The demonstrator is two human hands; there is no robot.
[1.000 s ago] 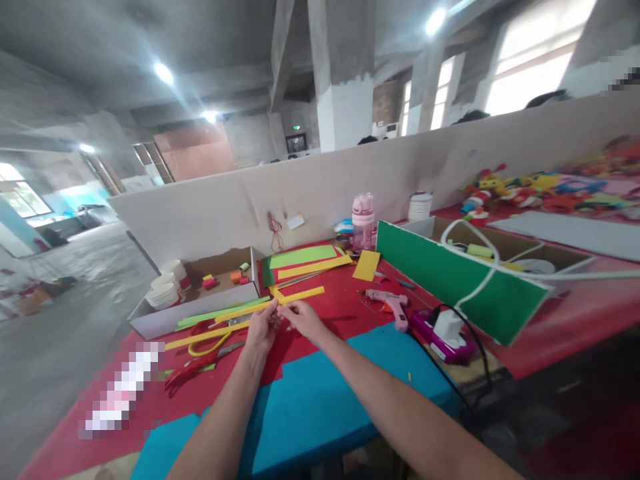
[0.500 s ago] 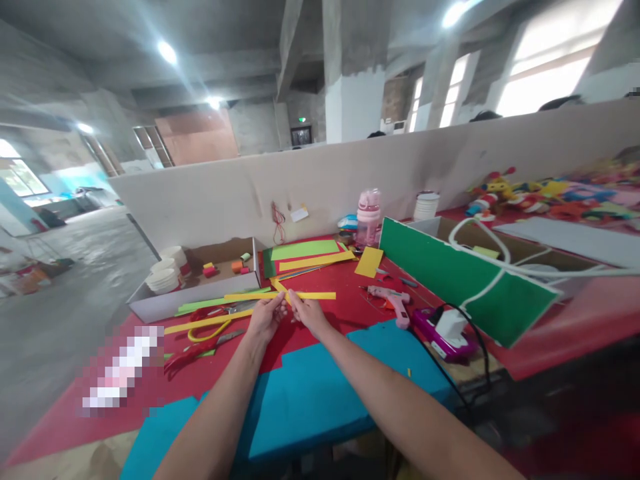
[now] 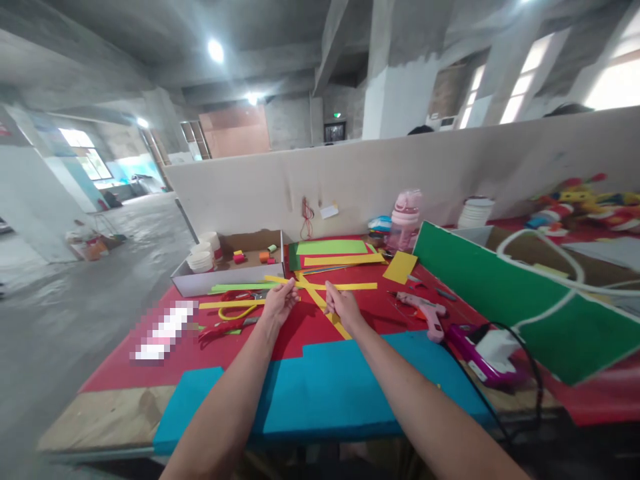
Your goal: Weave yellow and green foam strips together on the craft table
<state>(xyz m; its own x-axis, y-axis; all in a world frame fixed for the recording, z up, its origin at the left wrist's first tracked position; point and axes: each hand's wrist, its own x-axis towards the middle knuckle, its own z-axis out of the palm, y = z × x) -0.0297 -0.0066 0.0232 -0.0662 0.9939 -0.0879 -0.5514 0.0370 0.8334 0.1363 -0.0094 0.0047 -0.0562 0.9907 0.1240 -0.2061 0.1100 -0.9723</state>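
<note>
Head view | I saw the left hand (image 3: 281,303) pinching a yellow strip (image 3: 357,287) that crossed a second yellow strip (image 3: 339,324) | the right hand (image 3: 344,309) was beside both, contact unclear to me | a pink glue gun (image 3: 427,311) lay rightward on the red tabletop (image 3: 300,333)

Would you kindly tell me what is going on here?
A person is handling crossed yellow strips over a red-covered table. The left hand pinches one strip left of the crossing. The right hand is right of it, its grip unclear. A pink glue gun lies untouched farther right.
</note>
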